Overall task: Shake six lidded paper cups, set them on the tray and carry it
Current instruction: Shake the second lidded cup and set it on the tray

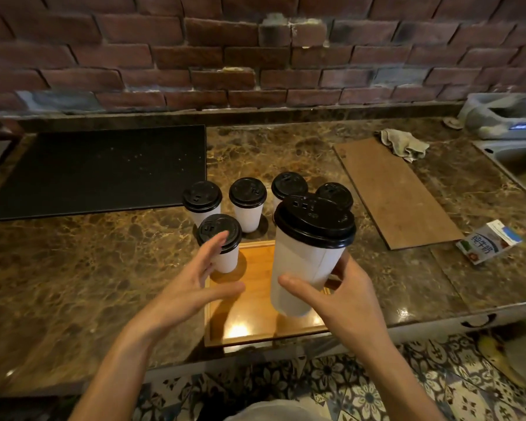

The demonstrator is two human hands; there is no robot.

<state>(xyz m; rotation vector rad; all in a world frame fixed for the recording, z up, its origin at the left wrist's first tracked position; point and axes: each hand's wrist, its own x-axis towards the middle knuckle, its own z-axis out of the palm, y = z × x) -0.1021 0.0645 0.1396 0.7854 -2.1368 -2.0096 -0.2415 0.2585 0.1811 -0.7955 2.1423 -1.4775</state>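
Marble surface (104, 268) below a brick wall (255, 56). Your right hand (343, 296) grips a lidded cup (304, 262) clear of the tray (255, 323), presumably leaving room to shake it. Your left hand (192, 281), fingers spread, holds nothing beside a second cup (223, 247) seated on the tray. Four cups (247, 208) wait beyond your hands.

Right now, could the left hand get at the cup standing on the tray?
Probably yes: the open left hand hovers right beside that cup, and nothing stands between them.

The tray (249, 314) lies on the counter (73, 268), with one cup (220, 241) in its far left corner. Four cups (247, 205) stand in a row behind it. A milk carton (488, 241) lies far to the right.
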